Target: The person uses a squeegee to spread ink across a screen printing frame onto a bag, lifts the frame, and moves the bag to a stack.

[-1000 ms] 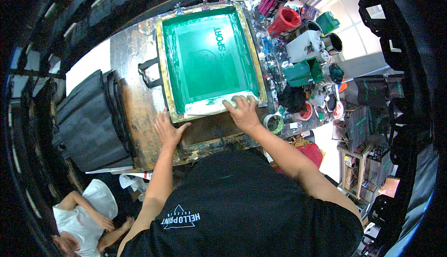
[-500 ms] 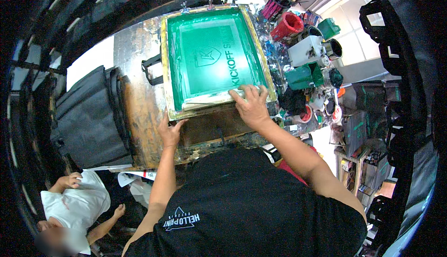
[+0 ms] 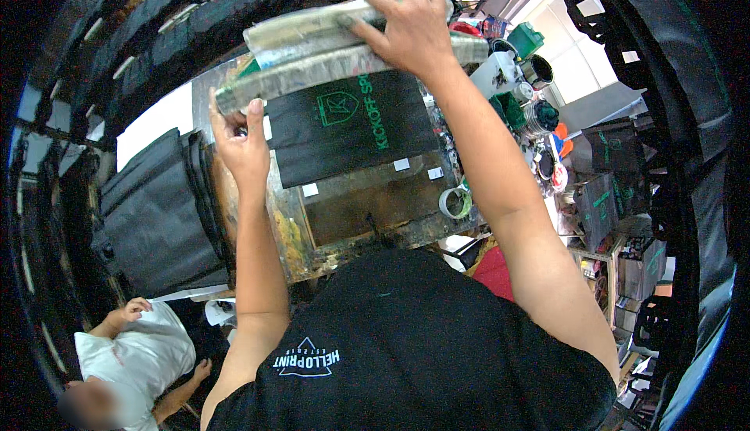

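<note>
Overhead, both hands grip the raised screen frame; paint cans stand beside, contents unclear.

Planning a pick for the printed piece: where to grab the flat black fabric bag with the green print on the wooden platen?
Likely the black fabric bag at its near hem, from the person's side: it lies flat there, clear of the raised screen frame that the left hand and right hand hold up over its far edge.

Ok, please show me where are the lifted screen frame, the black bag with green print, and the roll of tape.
Screen frame (image 3: pixel 312 60), head view, on its near metal bar.
Black bag (image 3: pixel 351 130), head view, on the cloth below the green emblem.
Tape roll (image 3: pixel 455 203), head view, on its outer ring.
</note>
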Action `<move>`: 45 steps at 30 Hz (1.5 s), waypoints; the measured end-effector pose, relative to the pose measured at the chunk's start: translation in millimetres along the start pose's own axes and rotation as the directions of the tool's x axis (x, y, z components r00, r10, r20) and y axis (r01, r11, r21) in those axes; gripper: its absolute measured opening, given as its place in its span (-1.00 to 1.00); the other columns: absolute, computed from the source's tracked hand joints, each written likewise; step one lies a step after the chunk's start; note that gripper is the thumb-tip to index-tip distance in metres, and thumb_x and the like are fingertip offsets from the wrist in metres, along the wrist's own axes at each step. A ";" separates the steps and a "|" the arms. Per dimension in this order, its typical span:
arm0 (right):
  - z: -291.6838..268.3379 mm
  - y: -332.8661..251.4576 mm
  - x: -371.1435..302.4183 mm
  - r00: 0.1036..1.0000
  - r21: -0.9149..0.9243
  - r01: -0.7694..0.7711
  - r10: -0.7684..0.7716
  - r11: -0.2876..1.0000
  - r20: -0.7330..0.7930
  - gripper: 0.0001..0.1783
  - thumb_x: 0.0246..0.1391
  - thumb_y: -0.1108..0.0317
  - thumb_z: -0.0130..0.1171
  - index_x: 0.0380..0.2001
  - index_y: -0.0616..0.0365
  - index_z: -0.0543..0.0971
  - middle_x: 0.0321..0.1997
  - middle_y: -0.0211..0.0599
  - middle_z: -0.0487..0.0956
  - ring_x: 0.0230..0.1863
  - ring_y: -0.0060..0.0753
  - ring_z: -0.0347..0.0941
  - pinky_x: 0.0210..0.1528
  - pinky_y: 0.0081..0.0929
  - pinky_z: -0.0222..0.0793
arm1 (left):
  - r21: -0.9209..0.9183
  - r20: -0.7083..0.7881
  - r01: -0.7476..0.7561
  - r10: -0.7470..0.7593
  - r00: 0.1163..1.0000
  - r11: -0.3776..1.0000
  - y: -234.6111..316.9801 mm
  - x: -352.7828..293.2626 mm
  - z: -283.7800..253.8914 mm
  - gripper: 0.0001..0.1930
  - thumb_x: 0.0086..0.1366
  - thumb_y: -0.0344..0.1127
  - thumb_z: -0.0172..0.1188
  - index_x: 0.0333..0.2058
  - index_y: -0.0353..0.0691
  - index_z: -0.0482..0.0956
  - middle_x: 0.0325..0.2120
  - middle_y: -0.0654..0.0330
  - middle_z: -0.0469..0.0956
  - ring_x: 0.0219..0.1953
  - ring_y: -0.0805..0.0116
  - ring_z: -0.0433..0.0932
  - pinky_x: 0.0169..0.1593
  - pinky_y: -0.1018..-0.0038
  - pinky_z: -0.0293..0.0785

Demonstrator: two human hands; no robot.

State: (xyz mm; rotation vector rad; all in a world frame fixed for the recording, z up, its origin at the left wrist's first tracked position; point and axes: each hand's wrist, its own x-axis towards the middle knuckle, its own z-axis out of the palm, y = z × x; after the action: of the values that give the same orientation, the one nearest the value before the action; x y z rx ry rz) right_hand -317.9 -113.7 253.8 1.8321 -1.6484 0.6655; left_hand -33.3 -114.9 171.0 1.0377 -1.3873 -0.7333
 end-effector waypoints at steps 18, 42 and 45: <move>-3.9 12.2 92.3 0.991 0.224 -0.132 0.122 0.966 0.057 -0.26 0.21 -0.37 0.06 -0.40 0.23 0.62 -0.34 0.08 0.62 -0.20 0.10 0.54 -0.05 0.01 0.32 | 0.734 0.131 0.149 -0.353 0.926 0.662 -224.8 -136.2 -23.3 -0.35 0.22 -0.29 0.38 0.19 -0.51 0.37 -0.04 -0.30 0.50 0.05 -0.28 0.46 0.16 0.01 0.36; -3.7 21.2 52.8 0.987 -0.027 -0.064 0.067 0.998 0.143 -0.37 0.25 -0.30 0.03 -0.04 0.03 0.65 -0.08 -0.14 0.68 0.04 -0.07 0.56 0.11 -0.01 0.25 | -0.188 -0.422 0.529 -0.554 0.718 0.828 -87.4 -2.7 -350.5 -0.81 0.44 -0.15 0.20 -0.12 -0.08 0.65 -0.41 0.44 0.57 -0.55 0.61 0.43 -0.57 0.62 0.26; 6.6 -0.9 55.5 0.992 0.045 -0.054 0.048 0.998 0.119 -0.47 0.26 -0.18 0.09 0.02 0.00 0.63 -0.05 -0.20 0.66 0.07 -0.13 0.52 0.10 -0.09 0.24 | -0.175 -0.537 0.561 -0.556 0.635 0.809 -133.5 -52.7 -518.3 -0.66 0.44 -0.07 0.17 0.07 -0.08 0.57 -0.23 0.34 0.59 -0.37 0.47 0.48 -0.40 0.44 0.39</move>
State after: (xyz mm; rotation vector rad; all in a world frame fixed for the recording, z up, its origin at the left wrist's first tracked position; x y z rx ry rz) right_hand -310.9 -157.4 287.9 1.9013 -1.7752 0.6343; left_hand 492.7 -43.6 84.0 1.5756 -0.5266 -0.7677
